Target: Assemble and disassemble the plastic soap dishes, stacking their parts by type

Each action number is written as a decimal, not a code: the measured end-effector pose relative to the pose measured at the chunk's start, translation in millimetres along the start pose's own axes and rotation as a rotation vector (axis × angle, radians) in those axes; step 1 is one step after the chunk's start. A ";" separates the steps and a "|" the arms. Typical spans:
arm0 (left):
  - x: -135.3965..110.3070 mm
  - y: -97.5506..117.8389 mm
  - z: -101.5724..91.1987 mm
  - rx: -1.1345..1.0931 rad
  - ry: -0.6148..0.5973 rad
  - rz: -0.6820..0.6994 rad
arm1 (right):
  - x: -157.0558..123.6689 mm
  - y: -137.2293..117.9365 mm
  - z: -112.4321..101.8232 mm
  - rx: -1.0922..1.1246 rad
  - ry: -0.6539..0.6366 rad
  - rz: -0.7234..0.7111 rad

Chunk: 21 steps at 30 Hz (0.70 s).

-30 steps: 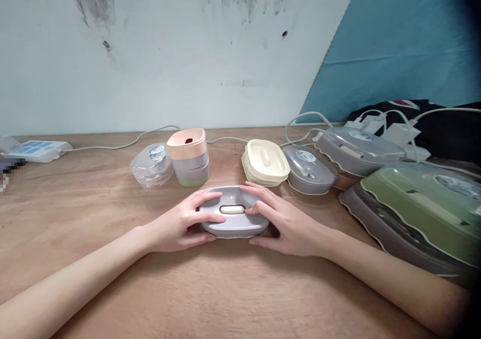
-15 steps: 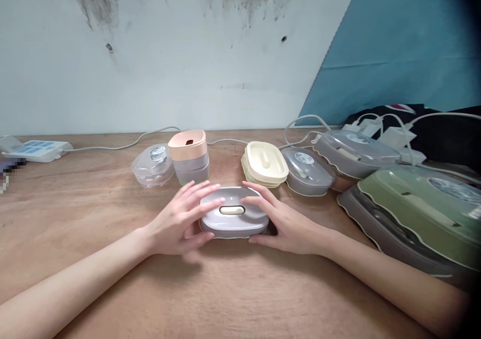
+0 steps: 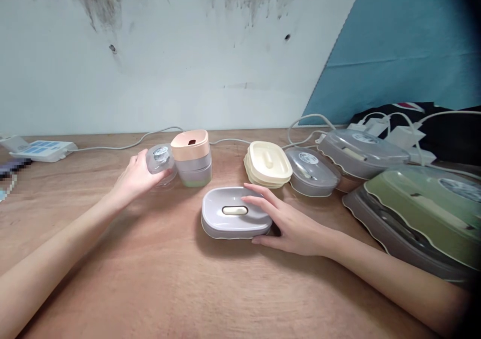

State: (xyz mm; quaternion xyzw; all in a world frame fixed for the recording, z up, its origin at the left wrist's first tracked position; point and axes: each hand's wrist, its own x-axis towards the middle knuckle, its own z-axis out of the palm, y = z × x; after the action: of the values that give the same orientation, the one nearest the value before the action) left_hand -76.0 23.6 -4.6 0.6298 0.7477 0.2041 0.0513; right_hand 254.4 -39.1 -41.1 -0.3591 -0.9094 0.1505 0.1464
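On the table in front of me sits a lilac oval box [image 3: 221,223] with a cream handle piece [image 3: 235,210] in its top. My right hand [image 3: 287,221] is around its right end, thumb at the front edge and fingers over the top. At the left, my left hand [image 3: 141,176] grips a clear plastic lid [image 3: 161,157] bearing a round silver sticker, thumb in front and the other fingers mostly hidden behind. More clear plastic shows beneath that lid. Just right of it stands a stack of box bodies [image 3: 193,163], peach on top, with lilac and green below.
Several cream lids [image 3: 267,161] are stacked behind the box. To their right are a grey covered box [image 3: 311,173], another grey one [image 3: 361,151] and a large green one [image 3: 424,198]. White cables and plugs [image 3: 404,136] run along the wall; a white device [image 3: 45,150] lies far left.
My left hand has left the lilac box and moved left and back to the clear lid, closing on it. My right hand has stayed at the box's right end.
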 end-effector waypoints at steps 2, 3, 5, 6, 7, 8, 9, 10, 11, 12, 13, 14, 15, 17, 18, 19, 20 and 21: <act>-2.3 1.6 0.9 0.019 0.008 -0.054 | 0.3 -0.3 -0.2 -0.007 0.001 0.001; -2.9 2.5 1.2 0.021 0.011 -0.074 | 0.5 -0.3 -0.3 -0.010 -0.001 0.001; -2.6 3.6 1.4 0.003 0.018 -0.094 | 0.7 -0.1 -0.1 -0.012 -0.007 0.000; -2.0 3.7 1.2 -0.016 0.021 -0.106 | 0.8 0.2 0.1 -0.010 -0.009 0.000; -1.3 3.7 0.7 -0.043 0.030 -0.120 | 0.8 0.5 0.4 -0.009 -0.011 0.000; -1.0 3.6 -0.2 -0.084 0.056 -0.119 | 0.8 0.9 0.7 -0.006 -0.013 0.000; -1.4 3.7 -1.5 -0.133 0.100 -0.102 | 0.8 1.3 1.0 -0.002 -0.013 0.002; -2.8 4.1 -3.2 -0.181 0.152 -0.072 | 0.7 1.7 1.2 0.006 -0.012 0.005; -5.5 5.3 -5.0 -0.230 0.219 -0.017 | 0.7 2.1 1.4 0.019 -0.009 0.010; -9.6 7.2 -6.7 -0.275 0.293 0.072 | 0.6 2.5 1.5 0.036 -0.006 0.017; -15.1 10.0 -7.9 -0.318 0.365 0.196 | 0.6 2.8 1.5 0.057 -0.002 0.026; -21.9 13.5 -8.1 -0.362 0.407 0.348 | 0.6 3.0 1.4 0.078 0.003 0.037; -29.7 17.6 -7.0 -0.407 0.408 0.519 | 0.6 3.2 1.4 0.100 0.006 0.047; -46.6 26.0 -0.2 -0.498 0.277 0.851 | 0.8 3.7 1.4 0.137 0.017 0.060; -54.8 29.7 5.3 -0.523 0.147 0.964 | 0.9 4.0 1.6 0.149 0.026 0.060; -62.1 32.6 11.6 -0.540 0.046 1.027 | 1.1 4.3 1.8 0.158 0.033 0.056; -68.2 34.5 18.2 -0.544 -0.049 1.060 | 1.3 4.6 2.0 0.164 0.036 0.047; -72.8 35.5 24.6 -0.541 -0.124 1.073 | 1.5 4.9 2.1 0.167 0.037 0.036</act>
State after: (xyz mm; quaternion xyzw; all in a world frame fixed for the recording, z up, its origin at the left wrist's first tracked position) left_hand -20.4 -36.1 -27.0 0.8944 0.2427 0.3473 0.1433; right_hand 255.6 -35.0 -44.6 -0.3647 -0.8843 0.2216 0.1896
